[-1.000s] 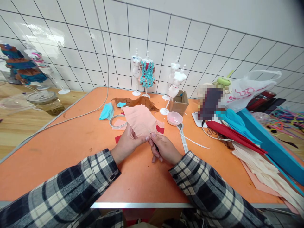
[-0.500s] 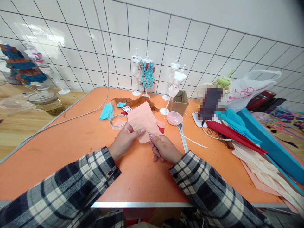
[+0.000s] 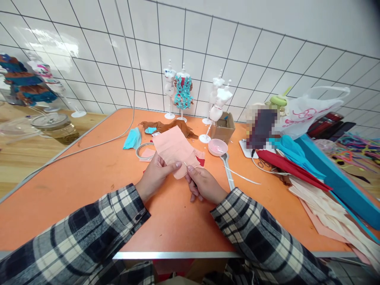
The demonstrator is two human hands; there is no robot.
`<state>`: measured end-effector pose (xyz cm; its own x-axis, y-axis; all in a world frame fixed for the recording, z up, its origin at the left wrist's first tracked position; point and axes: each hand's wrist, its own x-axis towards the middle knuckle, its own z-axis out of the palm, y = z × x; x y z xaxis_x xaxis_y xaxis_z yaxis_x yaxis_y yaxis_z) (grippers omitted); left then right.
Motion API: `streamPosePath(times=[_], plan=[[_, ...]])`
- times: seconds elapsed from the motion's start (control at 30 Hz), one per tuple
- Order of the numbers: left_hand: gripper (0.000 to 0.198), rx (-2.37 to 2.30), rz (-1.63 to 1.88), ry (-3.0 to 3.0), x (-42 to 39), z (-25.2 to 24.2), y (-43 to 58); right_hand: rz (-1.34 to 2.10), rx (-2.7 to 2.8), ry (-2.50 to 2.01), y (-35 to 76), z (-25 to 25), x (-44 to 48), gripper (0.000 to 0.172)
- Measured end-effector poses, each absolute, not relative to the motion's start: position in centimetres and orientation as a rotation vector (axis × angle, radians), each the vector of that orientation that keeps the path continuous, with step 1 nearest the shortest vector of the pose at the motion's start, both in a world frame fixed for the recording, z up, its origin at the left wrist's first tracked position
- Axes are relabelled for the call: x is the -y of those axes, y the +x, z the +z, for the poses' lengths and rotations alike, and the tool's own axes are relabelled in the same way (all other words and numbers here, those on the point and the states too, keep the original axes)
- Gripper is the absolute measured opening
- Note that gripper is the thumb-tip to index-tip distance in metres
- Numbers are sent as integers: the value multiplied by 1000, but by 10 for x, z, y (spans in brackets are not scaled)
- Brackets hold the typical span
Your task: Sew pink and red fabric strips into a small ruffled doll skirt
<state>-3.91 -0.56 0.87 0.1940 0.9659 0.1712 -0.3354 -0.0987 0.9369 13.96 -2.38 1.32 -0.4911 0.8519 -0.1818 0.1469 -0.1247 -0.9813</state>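
Observation:
A squarish piece of pink crepe paper (image 3: 170, 145) is pinched between the thumb and fingers of my left hand (image 3: 154, 176). My right hand (image 3: 205, 184) is closed at the paper's lower right edge, gripping a thin pale stick (image 3: 185, 164) whose tip lies against the paper; the rest of it is hidden by my fingers. Behind the paper, pink and red scraps (image 3: 200, 159) show partly. A roll of tape (image 3: 138, 152) lies just beyond my left hand, close to a blue piece of paper (image 3: 132, 139).
Small white dress forms (image 3: 223, 97) stand along the tiled wall, one wearing a turquoise dress (image 3: 183, 93). Beyond my right hand are a pink bowl (image 3: 217, 147), a grey spoon-shaped tool (image 3: 228, 170) and a cardboard box (image 3: 224, 128). Rolled coloured papers (image 3: 297, 170) lie at right, a cable (image 3: 89, 148) at left.
The pink paper has turned slightly, its upper part swinging left and covering more of the card and tape roll. Both hands keep their grips in nearly the same place.

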Motion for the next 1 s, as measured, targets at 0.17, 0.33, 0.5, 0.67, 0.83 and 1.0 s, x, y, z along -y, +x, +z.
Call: streamPosePath(times=[0.17, 0.33, 0.5, 0.67, 0.83, 1.0], plan=[[55, -728, 1279, 1163, 6, 10, -39, 1686, 1587, -1153, 140, 13, 24, 61], [58, -731, 1286, 1138, 5, 9, -39, 1682, 1589, -1108, 140, 12, 23, 58], [59, -768, 1315, 1135, 4, 9, -39, 1677, 1608, -1140, 140, 12, 24, 58], [60, -769, 1306, 1134, 4, 9, -39, 1675, 1600, -1148, 140, 12, 23, 63], [63, -786, 1324, 1135, 5, 8, -38, 1684, 1621, -1128, 139, 11, 22, 61], [60, -777, 1309, 1152, 5, 6, -38, 1680, 1582, -1118, 139, 9, 23, 59]])
